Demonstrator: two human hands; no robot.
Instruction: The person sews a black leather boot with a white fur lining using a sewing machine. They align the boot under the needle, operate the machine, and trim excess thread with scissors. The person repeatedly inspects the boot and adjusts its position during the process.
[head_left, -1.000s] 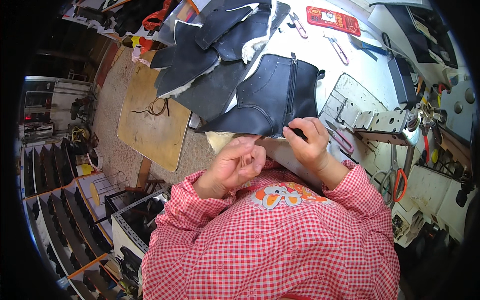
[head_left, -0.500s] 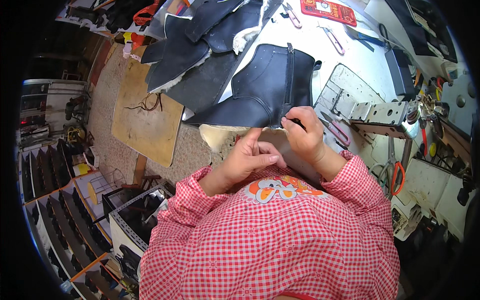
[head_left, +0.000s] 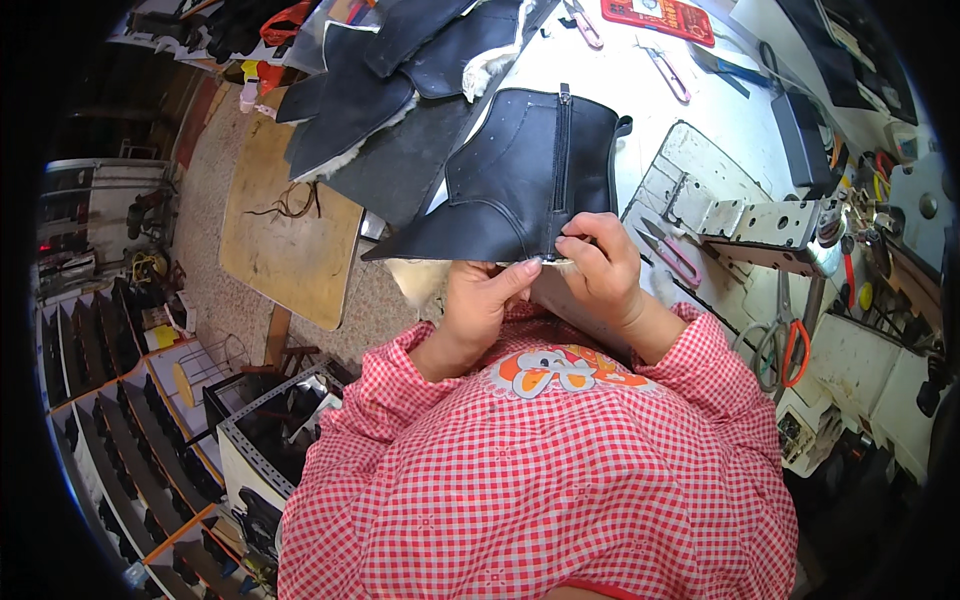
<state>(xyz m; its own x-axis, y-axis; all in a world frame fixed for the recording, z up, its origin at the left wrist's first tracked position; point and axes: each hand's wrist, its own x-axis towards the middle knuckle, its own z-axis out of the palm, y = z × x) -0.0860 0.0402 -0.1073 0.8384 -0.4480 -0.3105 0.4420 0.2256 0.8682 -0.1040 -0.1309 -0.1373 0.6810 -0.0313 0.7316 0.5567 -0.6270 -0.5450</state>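
Mid-frame, the boot (head_left: pixel 505 175) extends upward, toe left, from left hand (head_left: pixel 482 305) and right hand (head_left: pixel 607 272), both pinching its lower edge.

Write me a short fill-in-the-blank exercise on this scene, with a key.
The toe of the boot upper points to the picture's ____ (left/right).
Of the left hand and right hand, the ____ one is nearer the zip.
The zip's pull sits at its ____ (top/bottom) end in the picture.
The snips nearest the right hand have a ____ handle.

Missing words: left; right; top; pink.
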